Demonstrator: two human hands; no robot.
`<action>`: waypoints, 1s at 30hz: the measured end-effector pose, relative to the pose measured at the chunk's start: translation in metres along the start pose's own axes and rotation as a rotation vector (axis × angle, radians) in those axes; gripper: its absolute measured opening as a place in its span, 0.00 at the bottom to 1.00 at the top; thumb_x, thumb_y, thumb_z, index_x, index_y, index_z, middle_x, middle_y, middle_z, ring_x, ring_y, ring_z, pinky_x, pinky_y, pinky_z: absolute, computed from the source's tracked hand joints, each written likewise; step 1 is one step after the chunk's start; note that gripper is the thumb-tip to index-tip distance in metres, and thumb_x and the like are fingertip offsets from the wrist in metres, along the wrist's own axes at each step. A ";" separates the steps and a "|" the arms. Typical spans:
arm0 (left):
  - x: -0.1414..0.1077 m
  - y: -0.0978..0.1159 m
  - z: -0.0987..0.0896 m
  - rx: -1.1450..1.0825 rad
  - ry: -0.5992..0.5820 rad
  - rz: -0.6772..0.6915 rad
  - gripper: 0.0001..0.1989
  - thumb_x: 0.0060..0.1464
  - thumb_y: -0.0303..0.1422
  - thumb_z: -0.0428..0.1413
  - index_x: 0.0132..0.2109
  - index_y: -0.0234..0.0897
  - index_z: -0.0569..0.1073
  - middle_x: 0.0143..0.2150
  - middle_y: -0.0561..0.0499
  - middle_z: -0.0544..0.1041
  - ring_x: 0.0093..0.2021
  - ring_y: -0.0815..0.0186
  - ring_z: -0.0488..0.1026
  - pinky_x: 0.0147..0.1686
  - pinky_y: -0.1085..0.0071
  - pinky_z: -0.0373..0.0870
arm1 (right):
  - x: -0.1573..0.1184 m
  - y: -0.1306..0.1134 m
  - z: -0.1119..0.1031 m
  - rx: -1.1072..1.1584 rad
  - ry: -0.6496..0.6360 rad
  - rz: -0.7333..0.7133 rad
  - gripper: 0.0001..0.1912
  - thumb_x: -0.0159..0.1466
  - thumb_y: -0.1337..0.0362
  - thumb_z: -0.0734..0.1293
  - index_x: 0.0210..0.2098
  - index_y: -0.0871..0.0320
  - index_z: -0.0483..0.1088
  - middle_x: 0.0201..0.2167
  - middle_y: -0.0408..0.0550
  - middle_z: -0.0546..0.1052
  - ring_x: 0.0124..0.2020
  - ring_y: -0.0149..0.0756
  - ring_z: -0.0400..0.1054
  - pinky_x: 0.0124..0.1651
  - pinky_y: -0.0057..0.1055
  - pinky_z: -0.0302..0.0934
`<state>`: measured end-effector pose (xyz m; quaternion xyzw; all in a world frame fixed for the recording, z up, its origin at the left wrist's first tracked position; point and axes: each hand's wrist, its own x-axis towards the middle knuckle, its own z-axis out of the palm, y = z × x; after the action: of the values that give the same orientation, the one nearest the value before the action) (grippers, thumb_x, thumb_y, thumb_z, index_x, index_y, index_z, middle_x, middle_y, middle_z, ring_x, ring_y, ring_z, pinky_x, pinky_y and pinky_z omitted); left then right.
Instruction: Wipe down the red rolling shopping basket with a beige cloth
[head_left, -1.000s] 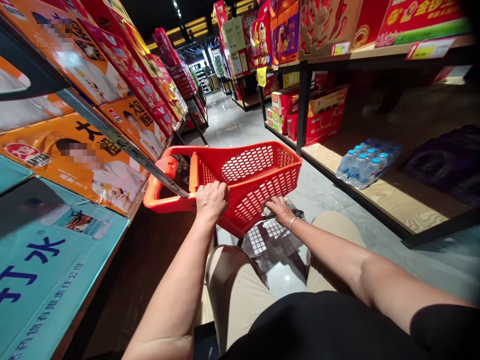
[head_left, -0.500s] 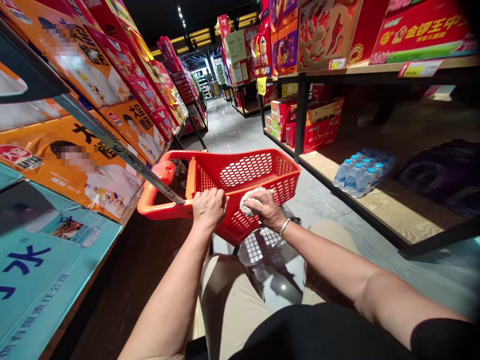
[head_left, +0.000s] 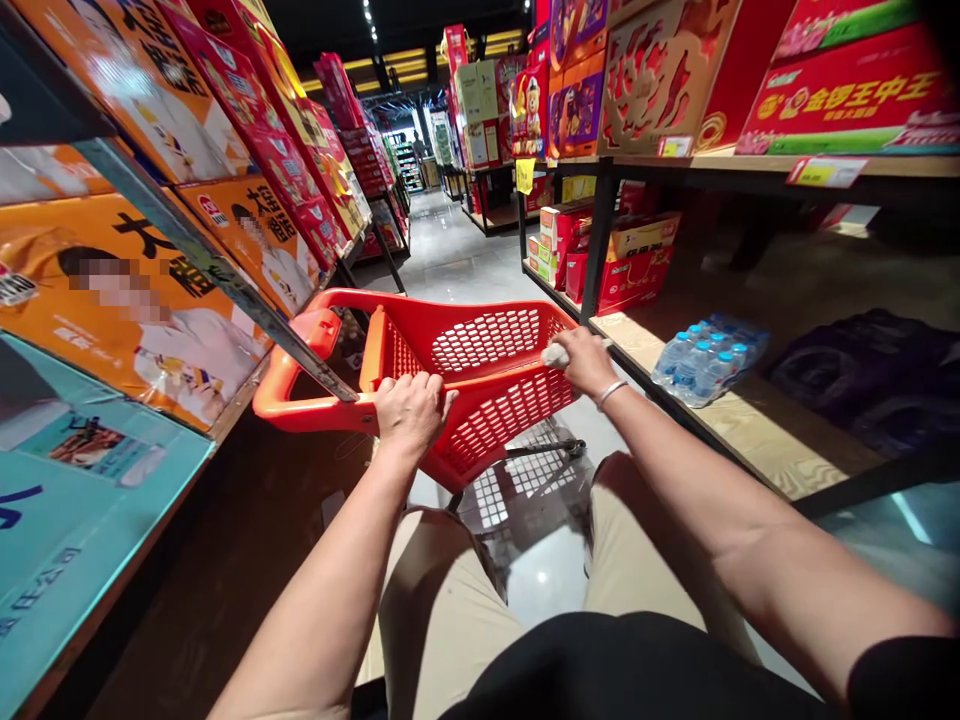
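right hand (head_left: 586,362), with cloth (head_left: 556,355), moved to basket's (head_left: 499,410) far end; left (head_left: 411,408) grips rim

one view from the person's head, looking forward and down, over a black shirt (head_left: 622,670) and tan pants (head_left: 450,590), left hand (head_left: 412,412) and right hand (head_left: 589,362) close by at a red shopping cart (head_left: 499,410), shop aisle (head_left: 442,245) going far off up top

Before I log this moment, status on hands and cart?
Left hand on near rim of red cart. Right hand holding pale cloth at far end. Metal bar slanting down to handle.
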<state>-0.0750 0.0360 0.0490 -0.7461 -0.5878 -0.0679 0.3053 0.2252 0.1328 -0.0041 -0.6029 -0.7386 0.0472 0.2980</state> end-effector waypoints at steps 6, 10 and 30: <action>0.000 0.001 -0.003 -0.036 -0.033 -0.040 0.12 0.62 0.38 0.52 0.39 0.36 0.75 0.36 0.42 0.79 0.39 0.52 0.74 0.40 0.56 0.56 | -0.015 -0.131 0.022 0.312 -0.119 -0.558 0.32 0.55 0.78 0.66 0.58 0.54 0.71 0.51 0.50 0.71 0.50 0.39 0.64 0.55 0.36 0.58; -0.002 -0.002 -0.003 -0.021 -0.038 -0.031 0.12 0.63 0.38 0.50 0.38 0.37 0.75 0.36 0.43 0.79 0.39 0.52 0.74 0.40 0.56 0.56 | -0.005 -0.121 0.024 0.388 -0.203 -0.658 0.31 0.53 0.74 0.74 0.56 0.52 0.73 0.50 0.48 0.71 0.49 0.38 0.66 0.53 0.34 0.59; 0.041 0.059 0.015 -0.163 -0.265 0.113 0.27 0.65 0.44 0.49 0.68 0.44 0.65 0.53 0.42 0.77 0.52 0.52 0.70 0.51 0.54 0.57 | -0.014 -0.022 0.036 0.232 0.047 -0.487 0.32 0.56 0.78 0.65 0.57 0.49 0.72 0.58 0.49 0.71 0.56 0.43 0.65 0.58 0.42 0.59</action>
<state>-0.0120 0.0713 0.0340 -0.8026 -0.5727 0.0008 0.1666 0.1892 0.1242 -0.0293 -0.3704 -0.8444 0.0444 0.3846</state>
